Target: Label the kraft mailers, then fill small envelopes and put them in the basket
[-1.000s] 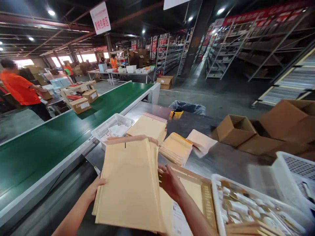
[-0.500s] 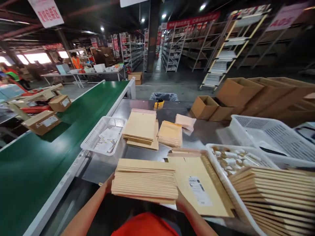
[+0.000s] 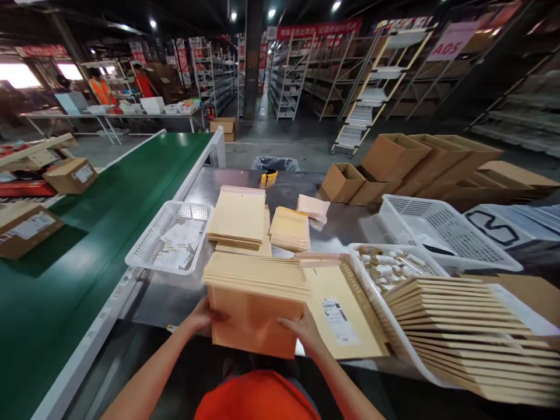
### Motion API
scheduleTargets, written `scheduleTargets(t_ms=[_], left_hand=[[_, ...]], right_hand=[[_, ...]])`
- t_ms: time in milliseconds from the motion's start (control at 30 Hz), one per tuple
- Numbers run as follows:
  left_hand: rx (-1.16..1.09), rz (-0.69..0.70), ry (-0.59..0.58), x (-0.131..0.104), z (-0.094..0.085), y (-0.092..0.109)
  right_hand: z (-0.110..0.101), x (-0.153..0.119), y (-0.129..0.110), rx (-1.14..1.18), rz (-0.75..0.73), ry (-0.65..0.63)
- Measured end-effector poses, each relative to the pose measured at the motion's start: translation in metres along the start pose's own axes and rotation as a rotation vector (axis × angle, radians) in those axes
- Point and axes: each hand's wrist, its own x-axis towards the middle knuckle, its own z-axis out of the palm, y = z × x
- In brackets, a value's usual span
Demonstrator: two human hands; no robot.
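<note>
Between my two hands I hold a thick stack of tan padded envelopes [image 3: 256, 309], tipped so its broad near face and top edges show. My left hand [image 3: 205, 316] grips its left side, with the fingertips out of sight behind it. My right hand [image 3: 301, 331] closes on the right side, thumb lying across the near face. To the right of the stack lies a large padded envelope with a printed label [image 3: 345, 318]. Beyond it on the table are a pile of padded envelopes [image 3: 238, 216] and a pile of smaller yellowish ones [image 3: 289, 228].
A white basket of paper slips [image 3: 135, 254] stands left, beside the green conveyor belt [image 3: 144, 175] carrying cardboard boxes. On the right are a white bin of small bottles [image 3: 389, 265], a fanned stack of padded envelopes [image 3: 472, 344], another white basket [image 3: 485, 256] and open cardboard boxes [image 3: 343, 182].
The stack in my hands has tipped upright, so its near face shows instead of layered edges. My hands have come into fuller view. The camera view has turned right; boxes on the belt appear farther left.
</note>
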Motion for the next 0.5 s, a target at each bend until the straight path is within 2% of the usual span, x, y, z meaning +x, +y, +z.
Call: scheduleTargets(t_ms=[67,133,267,333,400,500], left_hand=[[0.025,0.014,-0.001,0.001,0.001,-0.005],[0.092,0.000,0.067,0.004,0.004,-0.013],[0.196,-0.013,0.405,0.001,0.004,-0.040],[0.204,0.011,0.574,-0.014,-0.007,-0.056],[0.191,0.003,0.710,-0.036,-0.026,-0.072],[0.133,-0.118,0.826,-0.063,-0.060,-0.093]], right_hand=[[0.004,0.002,0.000,0.079,0.127,-0.012],[0.010,0.006,0.008,0.131,0.302,-0.080],[0.021,0.018,0.039,0.062,0.673,-0.196],[0.021,0.024,0.052,0.011,0.733,-0.173],[0.020,0.033,0.057,-0.037,0.730,-0.148],[0.019,0.051,0.056,-0.125,0.709,-0.122]])
